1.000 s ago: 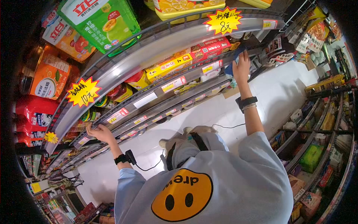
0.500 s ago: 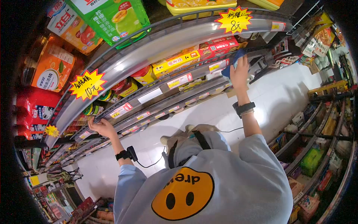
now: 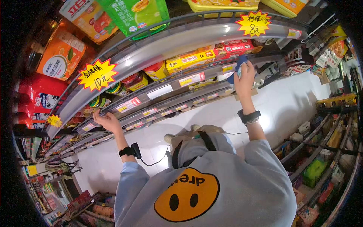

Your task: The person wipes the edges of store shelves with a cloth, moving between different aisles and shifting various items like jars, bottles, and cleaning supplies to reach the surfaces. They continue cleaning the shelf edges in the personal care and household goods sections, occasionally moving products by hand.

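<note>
My right hand (image 3: 245,80) grips a blue cloth (image 3: 241,67) at the front edge of a shelf, near a red box (image 3: 233,48) and a yellow box (image 3: 190,61). My left hand (image 3: 107,121) rests with bent fingers on the wire rim of the same shelf (image 3: 159,90), at its left part; its fingertips are partly hidden, so I cannot tell if it holds the rim. Jars with yellow labels (image 3: 135,81) stand between the two hands, behind the price tags.
Above is a shelf edge (image 3: 132,56) with star-shaped price signs (image 3: 97,74), bearing orange, green and red detergent packs (image 3: 62,53). Across the white floor (image 3: 287,102) on the right stand more stocked shelves (image 3: 321,162). A cable hangs from the left wrist strap.
The shelves have shifted slightly right in view as the camera moved. My right hand with the blue cloth stays near the red box, its fingers bent a little differently.
</note>
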`<control>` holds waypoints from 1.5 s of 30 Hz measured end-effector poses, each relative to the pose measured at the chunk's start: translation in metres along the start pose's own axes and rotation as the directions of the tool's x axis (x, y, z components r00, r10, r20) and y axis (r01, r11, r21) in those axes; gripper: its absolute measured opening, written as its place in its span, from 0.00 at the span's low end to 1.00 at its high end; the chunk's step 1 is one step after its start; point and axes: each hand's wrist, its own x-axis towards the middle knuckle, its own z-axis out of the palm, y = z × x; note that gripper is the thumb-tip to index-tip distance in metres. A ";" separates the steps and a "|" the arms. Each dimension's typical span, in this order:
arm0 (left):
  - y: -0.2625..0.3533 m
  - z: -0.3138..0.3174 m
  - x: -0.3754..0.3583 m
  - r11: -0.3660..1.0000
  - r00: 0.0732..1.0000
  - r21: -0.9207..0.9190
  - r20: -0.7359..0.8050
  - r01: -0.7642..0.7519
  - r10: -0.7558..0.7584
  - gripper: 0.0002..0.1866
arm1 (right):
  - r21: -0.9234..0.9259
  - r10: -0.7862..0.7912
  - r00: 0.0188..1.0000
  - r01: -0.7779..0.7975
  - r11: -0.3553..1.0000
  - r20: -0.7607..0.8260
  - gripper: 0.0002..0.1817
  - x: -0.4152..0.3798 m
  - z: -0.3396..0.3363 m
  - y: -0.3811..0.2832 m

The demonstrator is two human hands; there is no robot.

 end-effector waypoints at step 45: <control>-0.002 -0.007 0.000 0.999 0.999 0.012 0.013 -0.030 0.030 0.23 | 0.418 -0.141 0.976 0.061 0.906 0.164 0.33 -0.059 0.040 -0.167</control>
